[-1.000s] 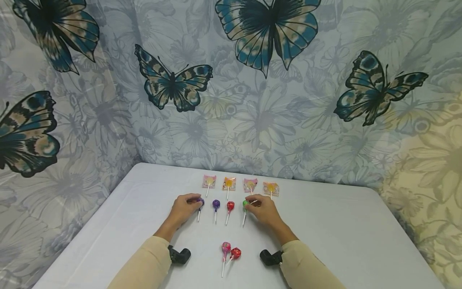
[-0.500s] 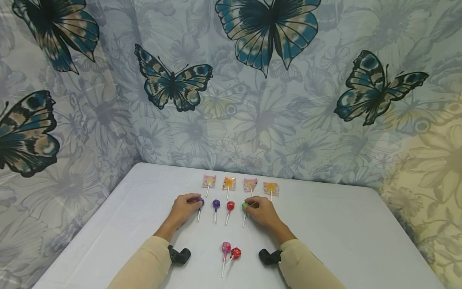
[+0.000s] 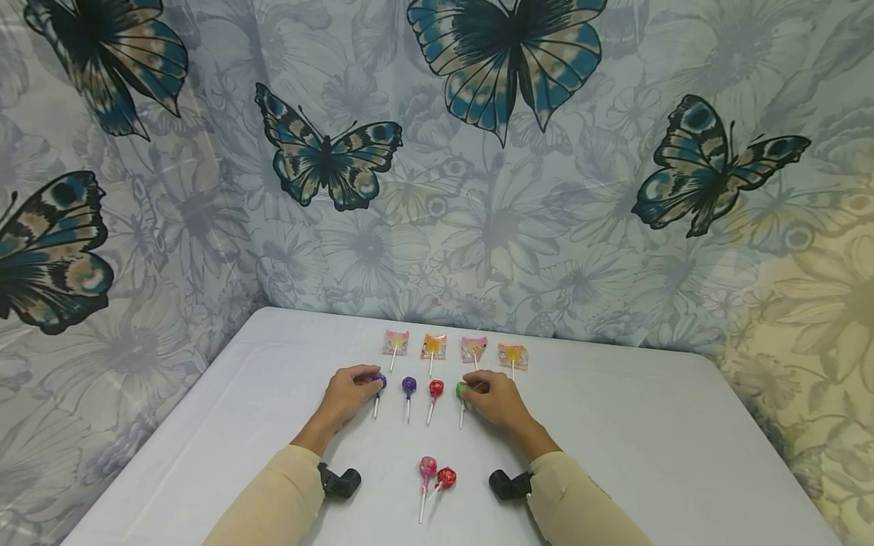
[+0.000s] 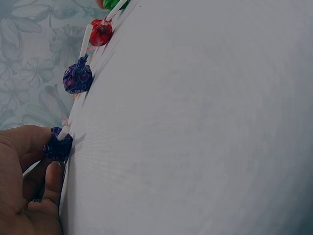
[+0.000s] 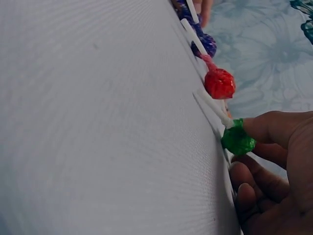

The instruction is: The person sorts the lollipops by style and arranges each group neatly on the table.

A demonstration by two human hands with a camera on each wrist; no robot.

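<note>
At the left end of the middle row, my left hand [image 3: 351, 394] pinches the head of a purple lollipop [image 4: 58, 145] between thumb and fingers; its white stick points toward me. On the row's right end my right hand [image 3: 497, 396] holds a green lollipop [image 5: 238, 138] by its head, the stick lying close to the tabletop. Between the hands lie another purple lollipop [image 3: 409, 386] and a red lollipop [image 3: 435, 389], neither touched. Nearer to me, a pink lollipop [image 3: 428, 466] and a second red lollipop [image 3: 446, 478] lie with their sticks crossing.
Behind the middle row runs a row of several flat lollipops in clear printed wrappers, among them a pink-wrapped one [image 3: 396, 343] and an orange-wrapped one [image 3: 513, 356]. All lie on a white-covered table [image 3: 614, 440]. A butterfly-print cloth [image 3: 464, 227] hangs behind it.
My right hand has shifted slightly left, and the green lollipop's head has moved a little left with it. The left hand and the other lollipops stay where they were.
</note>
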